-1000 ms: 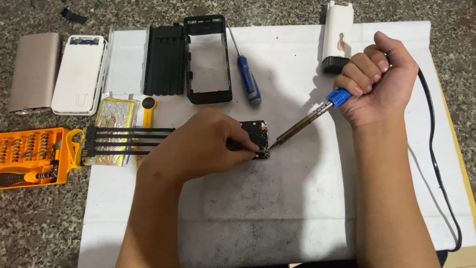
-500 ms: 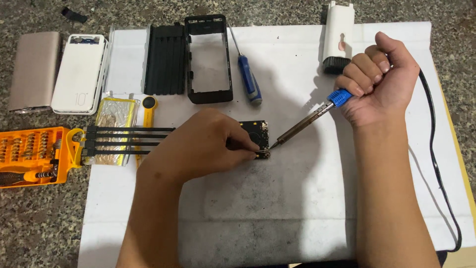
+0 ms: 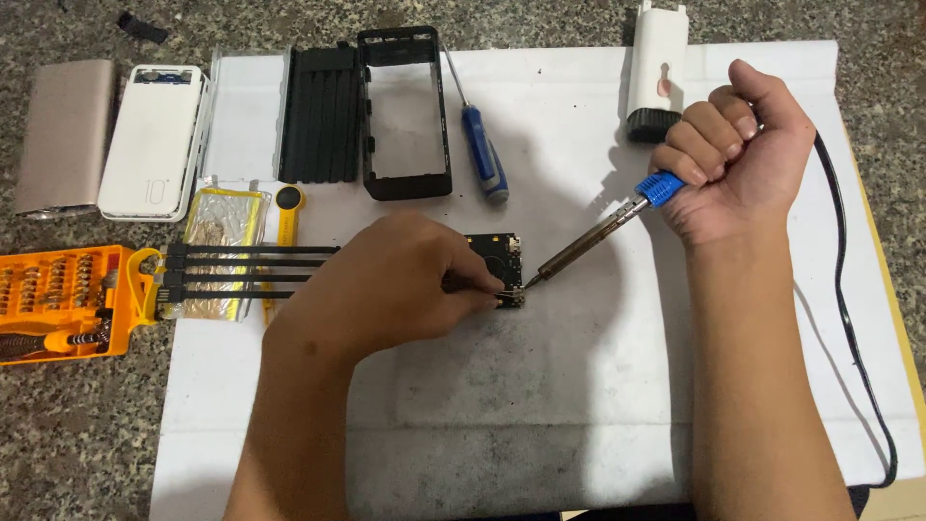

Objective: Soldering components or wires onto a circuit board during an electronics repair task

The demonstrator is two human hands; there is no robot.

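My right hand [image 3: 738,145] is closed in a fist around the blue handle of a soldering iron [image 3: 598,236]. Its metal tip touches the lower right corner of a small black circuit board [image 3: 497,253] lying on the white sheet [image 3: 579,386]. My left hand [image 3: 386,285] rests on the sheet and covers the board's left side, its fingers pinched on a thin dark tool, likely tweezers [image 3: 482,286], whose point meets the same corner. A black cord [image 3: 849,289] runs from my right hand down the sheet's right edge.
A blue screwdriver [image 3: 482,159], a black frame [image 3: 405,111], a black ribbed tray [image 3: 318,116] and a white stand [image 3: 658,68] lie at the back. Left: white power bank [image 3: 154,140], beige case [image 3: 63,135], orange bit set [image 3: 58,301], black strips [image 3: 241,270], foil pouch [image 3: 227,227].
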